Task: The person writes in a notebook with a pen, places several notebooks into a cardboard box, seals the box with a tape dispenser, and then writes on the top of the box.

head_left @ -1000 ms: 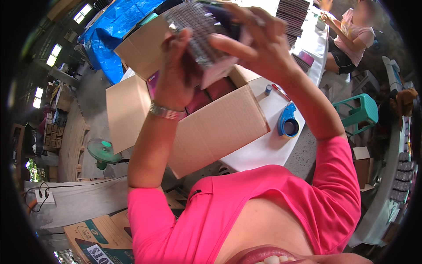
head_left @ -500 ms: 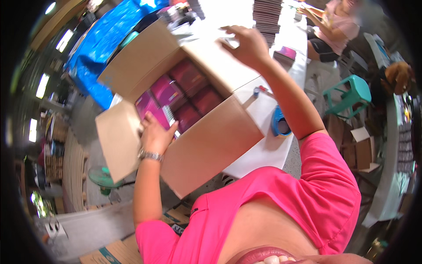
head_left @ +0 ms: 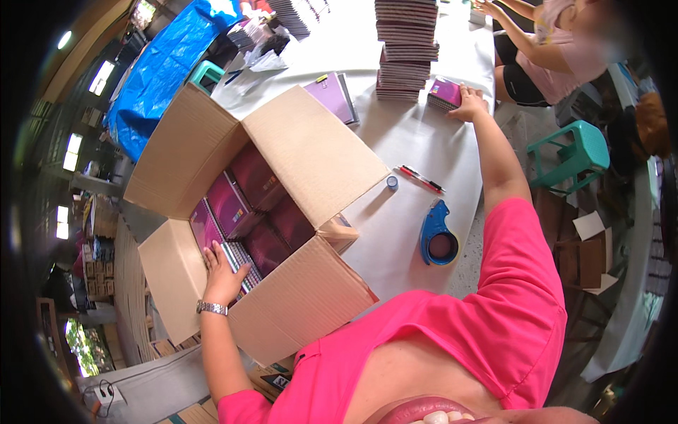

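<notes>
Several magenta notebooks (head_left: 244, 205) already packed flat in the open cardboard box (head_left: 311, 152) at left, covering most of its floor; judged well along, with a tall stack of notebooks (head_left: 406, 46) left on the far worktop (head_left: 417, 152). Left hand (head_left: 222, 272) pressed open-palmed on a spiral-bound notebook (head_left: 236, 260) at the near wall, long axis running near-to-far. Right hand (head_left: 470, 106) stretched far, fingers laid over a purple notebook (head_left: 445, 92) beside the stack, grip not closed yet. Blue tape dispenser (head_left: 438, 237) and red pen (head_left: 420, 179) between.
</notes>
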Demonstrator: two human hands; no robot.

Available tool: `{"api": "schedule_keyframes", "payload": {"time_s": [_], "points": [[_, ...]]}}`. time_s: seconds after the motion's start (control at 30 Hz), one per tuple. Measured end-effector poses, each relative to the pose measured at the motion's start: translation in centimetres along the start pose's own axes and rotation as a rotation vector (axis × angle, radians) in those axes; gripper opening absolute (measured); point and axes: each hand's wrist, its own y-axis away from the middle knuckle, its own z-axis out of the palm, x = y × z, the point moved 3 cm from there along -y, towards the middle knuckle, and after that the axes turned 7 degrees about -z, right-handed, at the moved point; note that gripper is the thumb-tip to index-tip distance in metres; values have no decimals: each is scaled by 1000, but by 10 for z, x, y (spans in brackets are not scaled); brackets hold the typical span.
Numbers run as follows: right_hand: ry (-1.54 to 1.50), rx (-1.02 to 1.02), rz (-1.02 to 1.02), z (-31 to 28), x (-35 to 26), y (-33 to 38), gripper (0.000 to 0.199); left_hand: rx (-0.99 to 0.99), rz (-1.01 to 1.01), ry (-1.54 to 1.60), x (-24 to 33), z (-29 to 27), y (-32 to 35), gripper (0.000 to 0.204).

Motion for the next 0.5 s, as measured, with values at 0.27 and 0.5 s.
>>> {"api": "schedule_keyframes", "payload": {"time_s": [0.27,0.5], "points": [[-1265,96,-16,-18,-22,89,85,-6,82,42,10,-11,-15,93],[-916,539,-805,-189,-246,255,68,321,460,881,-2,-106,-39,47]]}}
